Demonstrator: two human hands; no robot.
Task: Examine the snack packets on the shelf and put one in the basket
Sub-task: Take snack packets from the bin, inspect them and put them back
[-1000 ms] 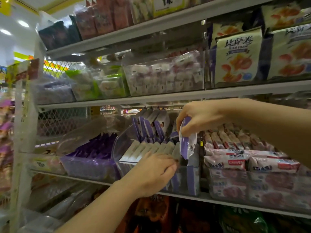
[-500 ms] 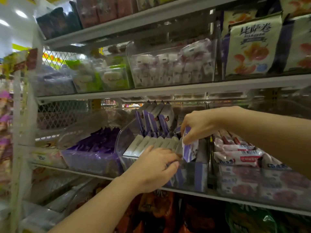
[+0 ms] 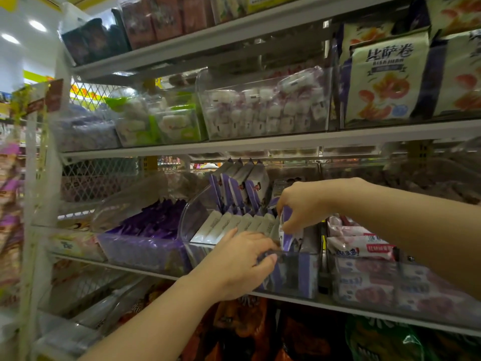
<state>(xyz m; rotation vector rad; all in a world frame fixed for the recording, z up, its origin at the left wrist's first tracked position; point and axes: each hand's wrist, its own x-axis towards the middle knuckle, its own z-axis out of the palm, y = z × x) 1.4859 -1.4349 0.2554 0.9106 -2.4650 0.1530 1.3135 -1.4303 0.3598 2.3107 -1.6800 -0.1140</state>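
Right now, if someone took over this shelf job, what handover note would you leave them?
Right hand pinches a purple-and-white packet, held at the top of the clear bin.
Left hand is curled at the bin's front rim, grip unclear.
Done: one packet picked.
Left: examine it and put it in the basket, which is out of view.

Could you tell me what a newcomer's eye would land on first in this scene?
The right hand, centre frame, pinches a purple-and-white packet above the clear bin on the shelf. The left hand reaches to that bin's front, just below. Upper right, a big cream bag with orange print stands out.
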